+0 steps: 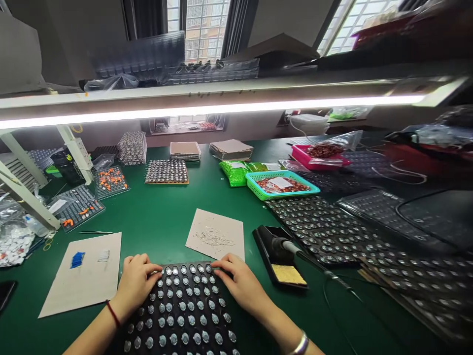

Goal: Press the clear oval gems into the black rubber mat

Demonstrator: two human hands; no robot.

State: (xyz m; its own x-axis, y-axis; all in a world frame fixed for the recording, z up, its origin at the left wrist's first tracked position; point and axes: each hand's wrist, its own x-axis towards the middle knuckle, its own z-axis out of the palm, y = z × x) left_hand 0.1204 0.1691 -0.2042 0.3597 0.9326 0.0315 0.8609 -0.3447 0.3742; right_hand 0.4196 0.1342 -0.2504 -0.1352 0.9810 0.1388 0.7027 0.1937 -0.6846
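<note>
A black tray (pixel 174 308) with rows of small round silver parts lies in front of me, its near end cut off by the lower picture edge. My left hand (pixel 137 282) pinches its far left corner between thumb and fingers. At the far right corner, my right hand (pixel 239 282) grips the rim the same way. Left of the tray is a beige board (pixel 88 281) bearing a bundle of short blue pieces (pixel 77 260) and some pale thin pieces (pixel 104 256). Just beyond the tray, another beige board (pixel 229 229) carries fine scattered wire-like bits.
A soldering iron (pixel 295 249) rests in a black stand with a yellow sponge (pixel 288 274) on the right. Past it are more filled black trays (pixel 325 227), a turquoise basket (pixel 254 187) and a pink one (pixel 301 158). Tweezers (pixel 96 232) lie at left. A lit shelf (pixel 221 93) spans overhead.
</note>
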